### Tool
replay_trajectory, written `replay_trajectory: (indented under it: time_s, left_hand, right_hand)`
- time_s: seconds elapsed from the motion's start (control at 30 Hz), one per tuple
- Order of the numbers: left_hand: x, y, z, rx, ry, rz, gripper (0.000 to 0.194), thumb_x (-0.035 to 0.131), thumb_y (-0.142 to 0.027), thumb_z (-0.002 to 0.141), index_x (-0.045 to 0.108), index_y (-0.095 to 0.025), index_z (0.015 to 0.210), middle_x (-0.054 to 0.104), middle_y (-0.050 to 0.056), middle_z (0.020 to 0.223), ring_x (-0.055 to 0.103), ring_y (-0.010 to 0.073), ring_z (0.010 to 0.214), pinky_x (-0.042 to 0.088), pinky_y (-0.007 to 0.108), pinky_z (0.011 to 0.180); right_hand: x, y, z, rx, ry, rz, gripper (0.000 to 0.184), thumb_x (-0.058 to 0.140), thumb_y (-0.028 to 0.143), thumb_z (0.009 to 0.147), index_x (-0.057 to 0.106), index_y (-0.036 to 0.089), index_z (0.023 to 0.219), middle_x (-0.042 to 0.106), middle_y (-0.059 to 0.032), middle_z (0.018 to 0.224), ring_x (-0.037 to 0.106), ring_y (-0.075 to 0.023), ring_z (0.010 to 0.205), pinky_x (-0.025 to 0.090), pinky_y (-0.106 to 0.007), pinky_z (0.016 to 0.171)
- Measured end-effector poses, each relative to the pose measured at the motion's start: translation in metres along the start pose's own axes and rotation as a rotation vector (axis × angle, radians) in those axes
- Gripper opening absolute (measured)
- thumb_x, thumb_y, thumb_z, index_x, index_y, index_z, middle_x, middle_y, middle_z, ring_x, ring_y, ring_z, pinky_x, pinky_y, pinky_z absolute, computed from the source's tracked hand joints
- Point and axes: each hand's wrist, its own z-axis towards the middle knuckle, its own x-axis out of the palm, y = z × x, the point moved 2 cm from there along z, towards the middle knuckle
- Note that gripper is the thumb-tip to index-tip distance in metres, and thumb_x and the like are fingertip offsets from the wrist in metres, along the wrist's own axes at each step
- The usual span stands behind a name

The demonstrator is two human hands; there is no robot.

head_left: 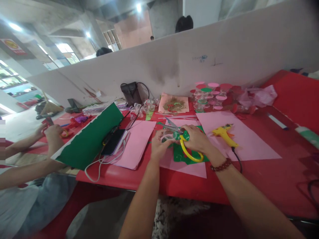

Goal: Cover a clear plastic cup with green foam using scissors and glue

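My right hand [196,139] is closed around scissors [190,153] with yellow handles, whose metal blades point up and left, apart from each other. In my left hand [159,144] is a small clear plastic piece with a round rim [168,136], pinched between the fingers close to the blades. A bit of green material shows between the two hands; how it joins the plastic piece is hidden. Under the hands lie a green sheet with cut-outs [179,156] and a pink sheet [196,171] on the red table [139,181].
A yellow glue gun [224,132] rests on pink paper [256,151] at right. Clear plastic pieces with coloured discs [209,94] are stacked behind. At left are a phone [113,142] with a white cable, a propped green board [92,139], and a co-worker's hands [52,131].
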Motion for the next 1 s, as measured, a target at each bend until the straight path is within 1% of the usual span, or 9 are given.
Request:
replay_trajectory:
  time_s: [0.1, 0.2, 0.3, 0.43, 0.53, 0.67, 0.77, 0.87, 1.0]
  left_hand:
    - [-0.002, -0.002, 0.002, 0.047, -0.07, 0.0, 0.042, 0.081, -0.019, 0.062, 0.07, -0.019, 0.103, 0.073, 0.006, 0.103, 0.067, 0.019, 0.095, 0.052, 0.033, 0.089]
    - [-0.008, -0.002, 0.005, 0.073, -0.149, -0.014, 0.042, 0.078, -0.02, 0.066, 0.069, -0.021, 0.107, 0.071, 0.005, 0.111, 0.065, 0.0193, 0.104, 0.05, 0.033, 0.093]
    - [-0.011, 0.0, 0.006, 0.063, -0.126, -0.041, 0.042, 0.077, -0.022, 0.069, 0.069, -0.023, 0.11, 0.07, 0.005, 0.114, 0.065, 0.019, 0.104, 0.052, 0.031, 0.089]
    - [-0.01, 0.003, 0.006, 0.07, -0.087, -0.07, 0.04, 0.075, -0.024, 0.071, 0.069, -0.022, 0.111, 0.07, 0.005, 0.113, 0.065, 0.0176, 0.101, 0.052, 0.028, 0.085]
    - [-0.01, 0.006, 0.007, 0.082, -0.075, -0.044, 0.04, 0.074, -0.025, 0.074, 0.068, -0.023, 0.114, 0.069, 0.006, 0.114, 0.065, 0.0178, 0.101, 0.052, 0.03, 0.088]
    - [-0.011, 0.007, 0.007, 0.133, -0.06, 0.045, 0.033, 0.067, -0.03, 0.081, 0.066, -0.023, 0.113, 0.069, 0.006, 0.116, 0.063, 0.0188, 0.109, 0.048, 0.034, 0.099]
    - [-0.01, 0.004, 0.007, 0.154, -0.08, 0.105, 0.036, 0.069, -0.028, 0.078, 0.065, -0.022, 0.114, 0.07, 0.006, 0.115, 0.064, 0.0191, 0.108, 0.047, 0.034, 0.1]
    - [-0.009, 0.0, 0.007, 0.117, -0.114, 0.186, 0.043, 0.074, -0.024, 0.069, 0.064, -0.02, 0.111, 0.072, 0.006, 0.105, 0.067, 0.0196, 0.099, 0.051, 0.034, 0.093]
    - [-0.01, 0.001, 0.009, 0.126, -0.217, 0.345, 0.034, 0.071, -0.021, 0.07, 0.067, -0.021, 0.103, 0.074, 0.005, 0.103, 0.068, 0.0201, 0.1, 0.05, 0.035, 0.094]
  right_hand:
    - [-0.002, -0.003, 0.002, 0.017, -0.059, 0.013, 0.057, 0.072, 0.05, 0.076, 0.056, 0.021, 0.123, 0.062, -0.0133, 0.116, 0.059, -0.0295, 0.11, 0.046, -0.038, 0.093]
    - [-0.001, 0.0, 0.002, -0.029, -0.031, 0.032, 0.054, 0.072, 0.046, 0.076, 0.056, 0.021, 0.121, 0.063, -0.0119, 0.114, 0.06, -0.028, 0.107, 0.046, -0.038, 0.092]
    - [0.002, 0.006, -0.002, -0.065, 0.008, -0.019, 0.056, 0.074, 0.047, 0.074, 0.057, 0.022, 0.121, 0.063, -0.0115, 0.113, 0.058, -0.0288, 0.108, 0.045, -0.04, 0.094]
    - [0.006, 0.01, -0.004, -0.056, 0.01, -0.036, 0.058, 0.073, 0.047, 0.074, 0.057, 0.022, 0.123, 0.062, -0.0122, 0.114, 0.058, -0.0285, 0.107, 0.044, -0.039, 0.094]
    - [0.007, 0.012, -0.005, -0.038, 0.005, -0.017, 0.057, 0.073, 0.046, 0.075, 0.056, 0.021, 0.124, 0.062, -0.0124, 0.114, 0.059, -0.0283, 0.107, 0.045, -0.037, 0.092]
    - [0.007, 0.017, -0.007, -0.025, -0.012, 0.03, 0.056, 0.071, 0.045, 0.077, 0.056, 0.021, 0.125, 0.061, -0.0128, 0.117, 0.058, -0.028, 0.11, 0.046, -0.036, 0.091]
    - [0.007, 0.023, -0.008, -0.001, 0.002, 0.045, 0.053, 0.07, 0.046, 0.078, 0.057, 0.021, 0.123, 0.062, -0.013, 0.116, 0.059, -0.0279, 0.109, 0.045, -0.036, 0.091]
    - [0.007, 0.027, -0.01, 0.017, 0.022, 0.022, 0.051, 0.069, 0.043, 0.077, 0.057, 0.021, 0.122, 0.061, -0.0131, 0.115, 0.06, -0.0283, 0.108, 0.045, -0.037, 0.091]
    - [0.01, 0.03, -0.011, 0.005, 0.036, -0.026, 0.051, 0.066, 0.037, 0.077, 0.057, 0.021, 0.124, 0.06, -0.0135, 0.117, 0.059, -0.0294, 0.11, 0.045, -0.038, 0.092]
